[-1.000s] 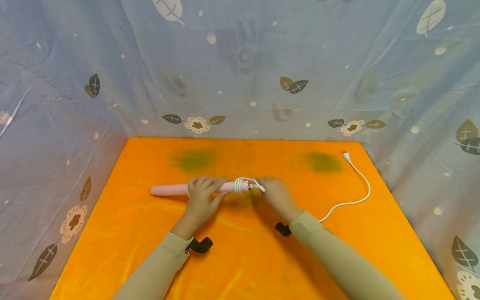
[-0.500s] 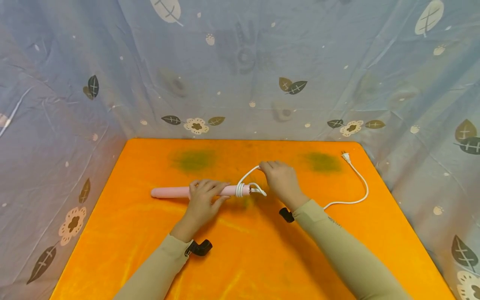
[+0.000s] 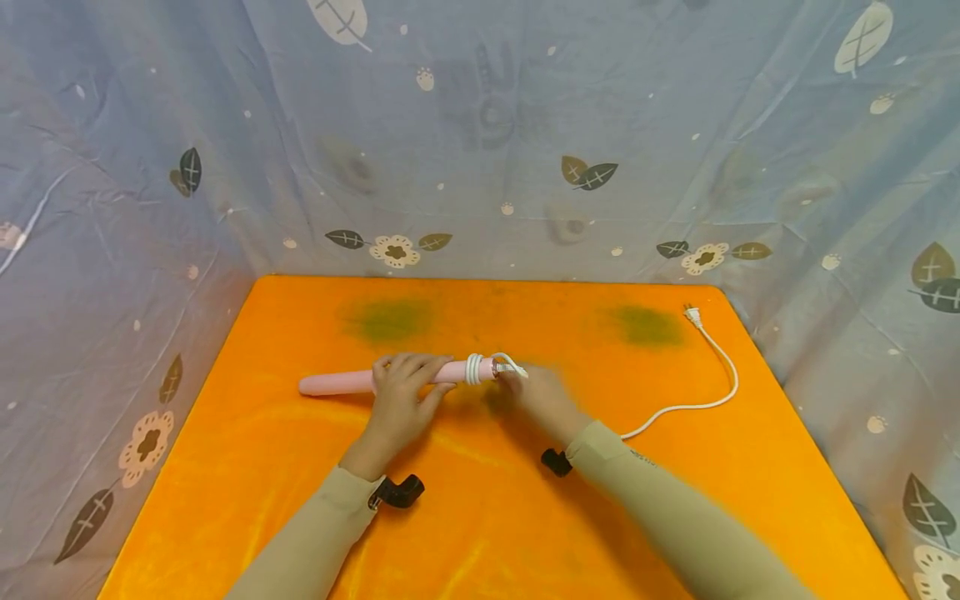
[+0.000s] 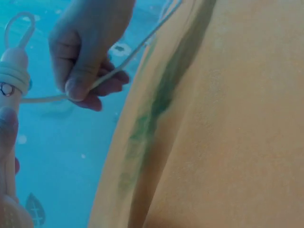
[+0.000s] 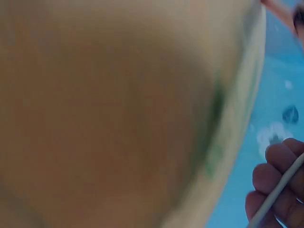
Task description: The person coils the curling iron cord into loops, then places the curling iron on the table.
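A long pink hair straightener (image 3: 341,382) is held slightly above the orange table, with my left hand (image 3: 401,387) gripping its middle. White cord (image 3: 473,369) is wound in several turns round its right end, and a small loop of it stands out past that end. My right hand (image 3: 543,400), blurred in the head view, is just beside and below this end. The left wrist view shows the right thumb and fingers (image 4: 90,71) pinching the cord, which runs taut from the coils. Across the curled right fingers (image 5: 273,183) lies the cord in the right wrist view.
The free cord (image 3: 690,407) curves over the orange-covered table (image 3: 480,533) to a two-pin plug (image 3: 693,314) near the back right corner. Patterned grey-blue curtains (image 3: 510,150) close in the back and sides. Black wrist mounts (image 3: 401,492) stick out from the sleeves.
The right hand swung up behind the straightener with the cord, then came back down towards the front. The left hand keeps its grip, and the cord sits in turns round the end.
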